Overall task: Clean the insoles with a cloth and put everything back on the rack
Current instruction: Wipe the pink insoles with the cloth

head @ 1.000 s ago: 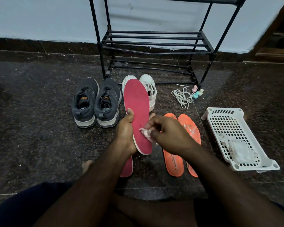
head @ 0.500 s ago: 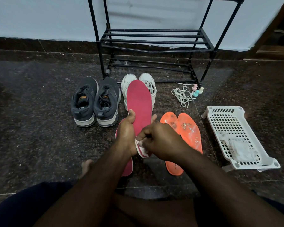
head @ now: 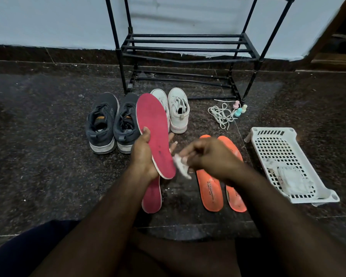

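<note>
The left hand (head: 143, 156) gripped a red insole (head: 155, 132) near its heel end, thumb lying across the upper face at the left edge and fingertips showing past the right edge. The insole was held off the floor, tilted, its toe pointing toward 12 o'clock and overlapping the view of the white shoes (head: 177, 109). The left forearm ran up from 6 o'clock.

The right hand (head: 209, 154) sat at 3 o'clock of the insole's heel, fingers curled and pinching a small white cloth (head: 181, 166). The cloth appeared blurred and hung just beside the insole's lower right edge; contact between the 2 could not be confirmed. The right forearm entered from 5 o'clock.

A second red insole (head: 152, 196) lay flat on the dark floor (head: 38, 156) below the left wrist. 2 orange insoles (head: 210, 192) lay side by side at 3 o'clock of it, partly hidden by the right hand.

A pair of grey shoes (head: 112, 122) stood at 9 o'clock of the white shoes. The black rack (head: 188, 48) stood at 12 o'clock against the wall. White laces (head: 221, 114) and 3 small pastel bottles (head: 239, 109) lay near its right foot. A white basket (head: 272, 140) at 3 o'clock held white items.
</note>
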Tool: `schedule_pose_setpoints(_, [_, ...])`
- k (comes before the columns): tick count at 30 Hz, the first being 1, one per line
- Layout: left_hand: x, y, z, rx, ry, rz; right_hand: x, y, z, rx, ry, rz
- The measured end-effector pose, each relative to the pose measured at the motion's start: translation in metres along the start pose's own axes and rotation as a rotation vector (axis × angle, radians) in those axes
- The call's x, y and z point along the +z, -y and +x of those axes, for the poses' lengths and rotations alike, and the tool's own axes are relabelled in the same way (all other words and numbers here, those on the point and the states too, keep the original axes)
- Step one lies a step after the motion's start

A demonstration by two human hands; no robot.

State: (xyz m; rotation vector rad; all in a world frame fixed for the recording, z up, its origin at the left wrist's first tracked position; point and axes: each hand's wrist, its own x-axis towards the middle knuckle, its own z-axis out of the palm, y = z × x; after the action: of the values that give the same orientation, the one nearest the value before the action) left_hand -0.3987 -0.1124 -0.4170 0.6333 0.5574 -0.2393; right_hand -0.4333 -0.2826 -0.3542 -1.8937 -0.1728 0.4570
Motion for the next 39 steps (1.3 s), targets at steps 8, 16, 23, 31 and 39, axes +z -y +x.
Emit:
schedule_pose_setpoints(8, [-0.010,0.028,0.002,-0.011,-0.128,0.401,-0.026,-0.034,0.015,0.196,-0.154,0.224])
schedule_pose_setpoints(16, [-0.043,0.061,0.014,-0.027,-0.193,0.922,0.004,-0.076,0.027,0.265,-0.033,-0.103])
schedule_pose_setpoints(23, [-0.055,0.065,0.029,0.047,-0.168,1.226,0.026,-0.089,0.034,0.180,0.053,-0.381])
schedule_pose_setpoints(31, [-0.060,0.062,0.035,0.114,-0.188,1.468,0.032,-0.095,0.038,0.162,0.067,-0.473])
schedule_pose_setpoints(39, [-0.062,0.011,0.032,0.256,-0.436,1.673,0.032,-0.097,0.040,0.170,0.070,-0.485])
